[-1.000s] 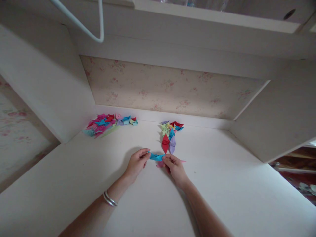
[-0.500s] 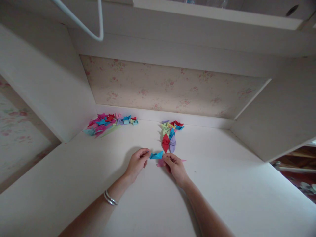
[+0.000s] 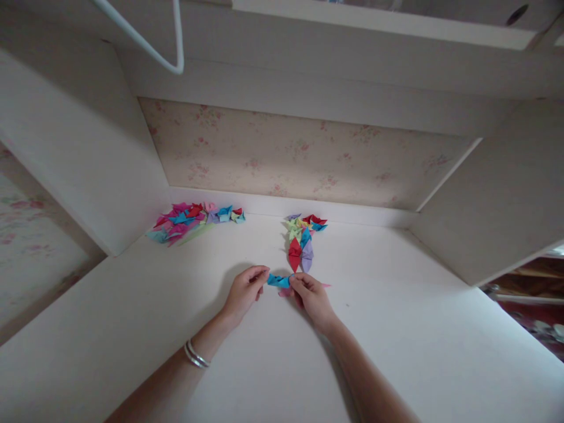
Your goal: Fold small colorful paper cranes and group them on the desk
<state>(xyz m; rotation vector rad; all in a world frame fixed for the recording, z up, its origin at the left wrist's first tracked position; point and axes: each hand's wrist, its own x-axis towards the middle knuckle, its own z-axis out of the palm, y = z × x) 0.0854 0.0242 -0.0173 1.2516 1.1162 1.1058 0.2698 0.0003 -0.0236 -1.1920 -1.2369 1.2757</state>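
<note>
A blue folded-paper piece (image 3: 278, 281), shaped like a small origami boat or crane, is stretched between my two hands. My left hand (image 3: 247, 288) pinches its left end with thumb and fingers. At the other end, my right hand (image 3: 309, 296) is closed on the paper's tip. Pink folded paper (image 3: 284, 291) lies on the table just under the blue piece, partly hidden by my right hand. Beyond it are a red folded piece (image 3: 295, 254) and a purple one (image 3: 307, 257), side by side at the near end of a small group.
A heap of colourful folded papers (image 3: 185, 220) lies at the back left of the white table (image 3: 176, 305). White side panels flank the table, and a shelf (image 3: 379, 23) overhangs it. A bent white tube (image 3: 178, 53) hangs at upper left.
Both hands keep their hold in nearly the same place. The blue paper's middle rose into an open boat-like form half a second ago and now looks lower and more stretched.
</note>
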